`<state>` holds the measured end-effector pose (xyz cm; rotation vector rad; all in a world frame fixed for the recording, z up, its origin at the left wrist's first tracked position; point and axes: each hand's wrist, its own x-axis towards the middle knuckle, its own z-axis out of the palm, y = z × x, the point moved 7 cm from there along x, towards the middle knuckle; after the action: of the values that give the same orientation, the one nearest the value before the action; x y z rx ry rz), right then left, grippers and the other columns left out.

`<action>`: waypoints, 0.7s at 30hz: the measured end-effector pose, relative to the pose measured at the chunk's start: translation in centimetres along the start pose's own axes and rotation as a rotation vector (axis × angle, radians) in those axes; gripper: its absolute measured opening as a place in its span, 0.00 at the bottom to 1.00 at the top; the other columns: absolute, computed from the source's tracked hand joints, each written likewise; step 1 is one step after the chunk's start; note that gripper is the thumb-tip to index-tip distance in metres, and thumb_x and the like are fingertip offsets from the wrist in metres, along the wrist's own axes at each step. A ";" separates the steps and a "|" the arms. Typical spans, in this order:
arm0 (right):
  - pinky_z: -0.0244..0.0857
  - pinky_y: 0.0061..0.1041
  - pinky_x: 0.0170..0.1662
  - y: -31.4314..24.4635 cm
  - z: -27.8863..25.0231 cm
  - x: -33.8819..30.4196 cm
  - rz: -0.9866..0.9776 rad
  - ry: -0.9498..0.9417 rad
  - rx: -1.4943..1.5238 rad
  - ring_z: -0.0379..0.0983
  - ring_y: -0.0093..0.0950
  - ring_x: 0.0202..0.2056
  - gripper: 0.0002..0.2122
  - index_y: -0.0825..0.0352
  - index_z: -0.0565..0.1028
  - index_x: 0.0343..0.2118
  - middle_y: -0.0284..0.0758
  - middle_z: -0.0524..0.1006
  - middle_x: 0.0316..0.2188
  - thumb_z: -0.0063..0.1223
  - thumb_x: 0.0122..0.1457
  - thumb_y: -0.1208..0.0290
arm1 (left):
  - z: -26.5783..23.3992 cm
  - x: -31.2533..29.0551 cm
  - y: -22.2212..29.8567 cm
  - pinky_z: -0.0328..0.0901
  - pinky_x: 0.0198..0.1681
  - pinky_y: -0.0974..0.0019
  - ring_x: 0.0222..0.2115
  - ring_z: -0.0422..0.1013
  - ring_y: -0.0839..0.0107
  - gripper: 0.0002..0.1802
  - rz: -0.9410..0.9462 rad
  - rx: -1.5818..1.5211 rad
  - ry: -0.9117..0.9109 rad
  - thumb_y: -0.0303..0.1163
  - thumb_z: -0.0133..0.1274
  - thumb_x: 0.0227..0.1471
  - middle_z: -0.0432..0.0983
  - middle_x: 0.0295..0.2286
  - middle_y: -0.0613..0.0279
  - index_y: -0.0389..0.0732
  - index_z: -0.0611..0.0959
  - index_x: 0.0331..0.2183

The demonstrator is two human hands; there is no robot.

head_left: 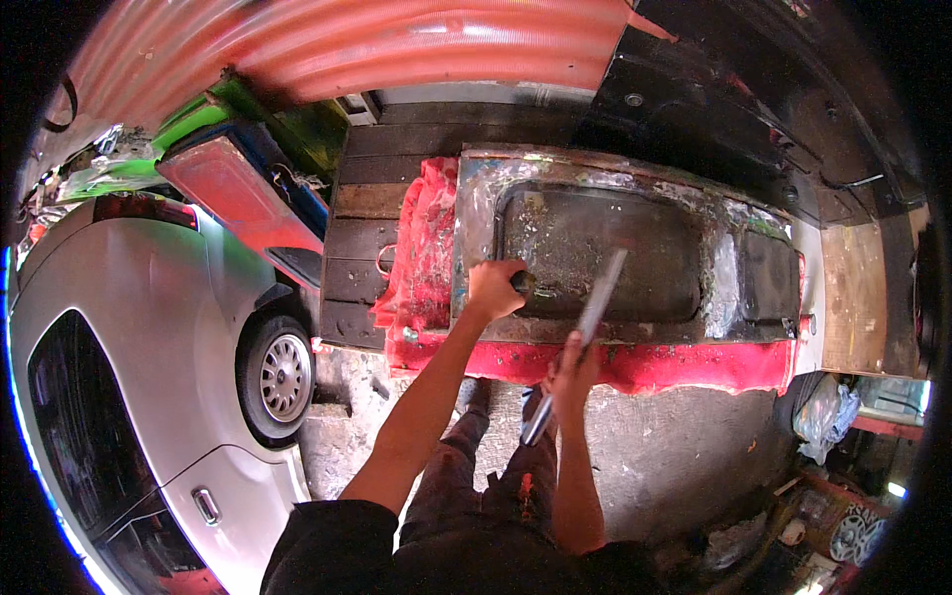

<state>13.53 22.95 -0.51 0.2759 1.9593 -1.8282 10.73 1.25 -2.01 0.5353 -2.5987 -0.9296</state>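
Observation:
A worn metal vehicle panel (722, 248) with two dark recessed areas and flaking paint lies flat on a red cloth (635, 365). My left hand (493, 288) is closed around a short dark tool (523, 284) with a rounded end, over the panel's near left part. What lies inside that fist is hidden. In my right hand (571, 377), by the panel's near edge, is a long silvery metal tool (600, 300). It slants up over the large recess, and its far end is smeared by motion. Its lower end (536, 424) sticks out below the hand.
Dark planks (369, 164) form the bench under the cloth. A silver car (169, 367) stands close on the left, with a red panel (233, 188) leaning behind it. A large black panel (714, 109) rises at the back right. Plastic bags (826, 416) and clutter sit at the right.

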 end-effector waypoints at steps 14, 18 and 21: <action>0.62 0.39 0.21 -0.2 5.1 -1.0 -0.382 -0.117 -0.450 0.70 0.39 0.19 0.17 0.67 0.66 0.41 0.42 0.70 0.20 0.43 0.65 0.55 | -1.6 -0.1 -0.7 0.69 0.28 0.54 0.23 0.75 0.54 0.13 0.033 0.049 0.097 0.40 0.62 0.31 0.77 0.19 0.56 0.48 0.84 0.25; 0.53 0.20 0.09 -4.5 2.2 -0.9 -0.120 -0.068 0.108 0.58 0.17 0.10 0.15 0.62 0.63 0.41 0.28 0.62 0.14 0.42 0.65 0.53 | -3.1 -0.9 -6.0 0.71 0.28 0.59 0.24 0.76 0.56 0.16 -0.159 -0.071 0.273 0.38 0.63 0.28 0.78 0.21 0.55 0.47 0.85 0.27; 0.53 0.19 0.10 -8.2 0.2 -0.9 -0.193 0.051 0.325 0.58 0.18 0.10 0.15 0.61 0.63 0.41 0.27 0.62 0.14 0.39 0.66 0.53 | -3.2 -3.2 -6.7 0.71 0.29 0.61 0.26 0.77 0.57 0.18 -0.098 -0.100 0.211 0.36 0.64 0.26 0.80 0.24 0.56 0.45 0.85 0.28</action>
<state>10.81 22.05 7.20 0.2415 1.7663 -2.2869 16.41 -3.78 -4.62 0.6994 -2.3431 -0.9716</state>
